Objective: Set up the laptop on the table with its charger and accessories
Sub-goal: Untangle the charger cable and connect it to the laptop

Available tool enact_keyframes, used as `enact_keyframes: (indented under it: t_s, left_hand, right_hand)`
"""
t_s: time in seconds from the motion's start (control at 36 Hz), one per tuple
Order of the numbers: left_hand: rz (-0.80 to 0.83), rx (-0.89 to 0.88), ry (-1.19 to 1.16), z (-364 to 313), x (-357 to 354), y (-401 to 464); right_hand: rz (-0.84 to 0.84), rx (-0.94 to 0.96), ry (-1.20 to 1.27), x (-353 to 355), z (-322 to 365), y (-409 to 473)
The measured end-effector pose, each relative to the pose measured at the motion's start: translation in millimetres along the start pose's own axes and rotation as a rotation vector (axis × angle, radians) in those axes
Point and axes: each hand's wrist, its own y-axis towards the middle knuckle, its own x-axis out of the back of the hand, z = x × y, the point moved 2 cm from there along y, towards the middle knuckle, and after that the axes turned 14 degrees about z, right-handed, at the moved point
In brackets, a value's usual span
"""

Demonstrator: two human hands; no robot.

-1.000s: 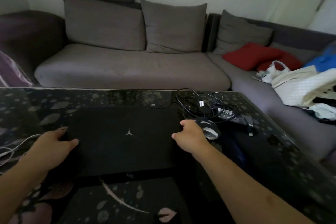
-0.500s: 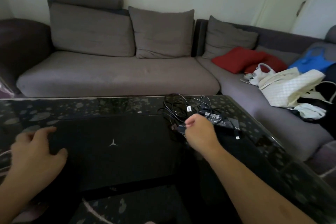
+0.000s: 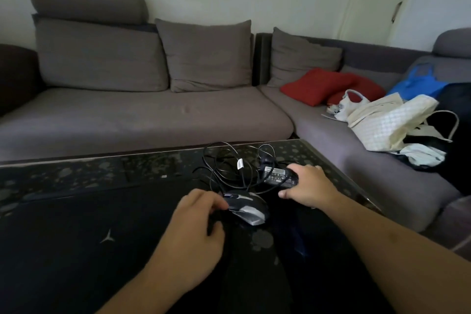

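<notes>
A closed black laptop (image 3: 84,239) with a small silver star logo lies flat on the dark glass table (image 3: 76,173). To its right sits a black and silver mouse (image 3: 248,209). My left hand (image 3: 193,234) has its fingertips on the mouse's left side. Behind the mouse lies the black charger brick (image 3: 279,176) with a white label, amid a tangle of black cables (image 3: 229,168). My right hand (image 3: 308,185) is closed over the brick's right end.
A grey corner sofa (image 3: 153,115) wraps the table's far and right sides. Red cushions (image 3: 318,84), white bags (image 3: 387,122) and blue cloth (image 3: 418,84) lie on its right section. The table's right edge runs close to the sofa.
My left hand left the laptop's left side and crossed to the mouse. My right hand moved from the mouse area onto the charger brick. The view shifted to the right.
</notes>
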Motion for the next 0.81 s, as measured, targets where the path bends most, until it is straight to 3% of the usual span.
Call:
enact_keyframes:
  t_s: [0.17, 0.36, 0.53, 0.81]
  left_hand:
    - [-0.003, 0.05, -0.04, -10.1, 0.1, 5.5]
    - [-0.054, 0.144, -0.211, -29.6, 23.1, -0.8]
    - [-0.084, 0.126, -0.344, -58.8, 45.4, -12.3]
    - [-0.058, 0.085, -0.739, -113.5, 69.1, -17.5]
  right_hand:
    - [-0.182, 0.054, -0.029, 36.4, -2.9, -16.8]
    - [-0.256, 0.174, 0.23, 105.6, 12.0, -49.7]
    - [-0.256, 0.269, 0.347, 147.6, 34.5, -90.9]
    - [-0.118, 0.399, 0.832, 174.7, 63.6, -160.3]
